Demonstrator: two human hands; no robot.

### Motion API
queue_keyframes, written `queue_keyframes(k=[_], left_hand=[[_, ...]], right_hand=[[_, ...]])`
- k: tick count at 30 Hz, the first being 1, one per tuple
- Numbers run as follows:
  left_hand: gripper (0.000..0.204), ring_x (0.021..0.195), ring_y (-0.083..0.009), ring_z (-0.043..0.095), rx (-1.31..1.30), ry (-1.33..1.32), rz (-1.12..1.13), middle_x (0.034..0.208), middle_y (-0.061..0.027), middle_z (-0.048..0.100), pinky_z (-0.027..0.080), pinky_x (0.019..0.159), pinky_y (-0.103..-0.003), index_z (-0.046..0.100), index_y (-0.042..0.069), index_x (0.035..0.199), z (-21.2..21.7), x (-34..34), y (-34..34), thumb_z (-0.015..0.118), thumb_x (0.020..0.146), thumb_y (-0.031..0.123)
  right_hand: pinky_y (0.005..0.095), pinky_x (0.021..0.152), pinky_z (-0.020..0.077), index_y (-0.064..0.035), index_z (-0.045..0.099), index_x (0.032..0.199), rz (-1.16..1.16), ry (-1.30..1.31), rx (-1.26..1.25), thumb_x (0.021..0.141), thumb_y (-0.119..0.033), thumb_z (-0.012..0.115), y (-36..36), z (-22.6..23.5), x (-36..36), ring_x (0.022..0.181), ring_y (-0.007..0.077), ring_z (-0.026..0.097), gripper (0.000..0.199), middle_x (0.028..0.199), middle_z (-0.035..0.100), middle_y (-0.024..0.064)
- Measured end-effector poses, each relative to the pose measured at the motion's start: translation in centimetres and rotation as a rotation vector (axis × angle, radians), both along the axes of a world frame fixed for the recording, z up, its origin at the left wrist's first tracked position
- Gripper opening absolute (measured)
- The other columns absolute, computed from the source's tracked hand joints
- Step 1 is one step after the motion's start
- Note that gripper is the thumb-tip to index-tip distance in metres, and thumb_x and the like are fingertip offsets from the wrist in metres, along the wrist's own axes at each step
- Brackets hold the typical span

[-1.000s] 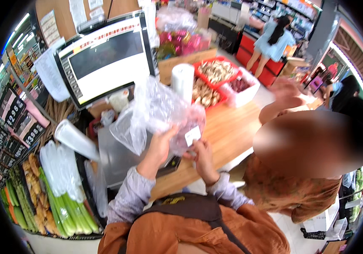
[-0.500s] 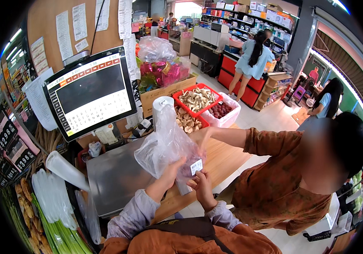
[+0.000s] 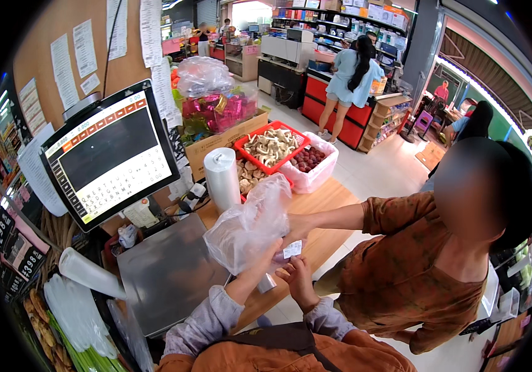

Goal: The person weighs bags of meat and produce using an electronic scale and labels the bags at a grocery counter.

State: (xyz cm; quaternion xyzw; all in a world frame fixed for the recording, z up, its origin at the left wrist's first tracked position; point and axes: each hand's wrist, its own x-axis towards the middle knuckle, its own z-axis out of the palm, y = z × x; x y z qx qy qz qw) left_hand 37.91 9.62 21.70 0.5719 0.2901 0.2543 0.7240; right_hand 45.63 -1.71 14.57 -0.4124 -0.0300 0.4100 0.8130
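A clear plastic bag (image 3: 247, 226) hangs over the counter in front of me, with something purplish, not clear in kind, at its lower right. My left hand (image 3: 259, 263) grips the bag's lower side. A white printed label (image 3: 292, 249) is stuck on the bag near the purplish part. Just below that label, the curled fingers of my right hand (image 3: 298, 279) appear to pinch the bag's edge; the exact contact is partly hidden. From the right, another person's hand (image 3: 298, 227) reaches onto the bag, its fingers partly hidden behind the plastic.
A metal scale plate (image 3: 173, 270) lies left of the bag, below a touchscreen (image 3: 111, 155). A plastic bag roll (image 3: 222, 180) stands on the wooden counter (image 3: 334, 201). Behind are a red basket of mushrooms (image 3: 272, 147) and a pink-lined container of dark red fruit (image 3: 315, 177). A person (image 3: 414, 260) stands close at right.
The bag has shifted away from the bag roll, which now shows fully. The other person's hand has come lower, beside the label. My view has turned slightly to the right.
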Motion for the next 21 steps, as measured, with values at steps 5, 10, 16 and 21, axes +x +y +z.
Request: queue_keyframes(k=[5,10,16,21], left_hand=[[0.029,0.087,-0.0127,0.057,0.346,-0.086,0.127,0.101,-0.0058,0.059,0.046,0.078,-0.027,0.056,-0.001,0.110,-1.2,1.4,0.3,0.063,0.086,0.015],[0.031,0.093,-0.0134,0.054,0.180,-0.166,0.169,0.106,-0.0058,0.055,0.043,0.085,-0.027,0.052,0.000,0.114,-0.1,-0.5,-0.6,0.061,0.087,0.011],[0.014,0.079,-0.0143,0.061,-0.055,-0.042,-0.105,0.089,-0.0076,0.063,0.049,0.074,-0.026,0.056,0.002,0.103,0.7,-2.9,-1.5,0.052,0.092,0.009],[0.012,0.076,-0.0136,0.061,-0.062,-0.018,-0.098,0.086,-0.0073,0.064,0.049,0.073,-0.027,0.058,0.002,0.098,2.0,-5.1,-2.0,0.053,0.092,0.010]], right_hand=[[0.0374,0.070,0.0517,-0.0112,0.044,0.105,-0.127,-0.032,0.026,0.090,-0.021,0.052,-1.4,-2.0,2.0,0.086,0.0211,0.059,0.020,0.102,0.055,0.0068],[0.0316,0.065,0.0497,-0.0094,0.045,0.106,-0.140,-0.002,-0.228,0.089,-0.020,0.053,-0.8,-5.4,2.9,0.081,0.0190,0.060,0.021,0.097,0.056,0.0076],[0.0231,0.053,0.0445,-0.0068,0.049,0.099,-0.067,-0.277,-0.331,0.086,-0.014,0.058,0.8,-9.0,0.7,0.065,0.0101,0.055,0.017,0.082,0.053,0.0018],[0.0202,0.053,0.0417,-0.0054,0.051,0.091,0.072,-0.371,-0.297,0.087,-0.010,0.057,1.7,-9.3,0.6,0.061,0.0057,0.049,0.009,0.074,0.051,-0.0026]])
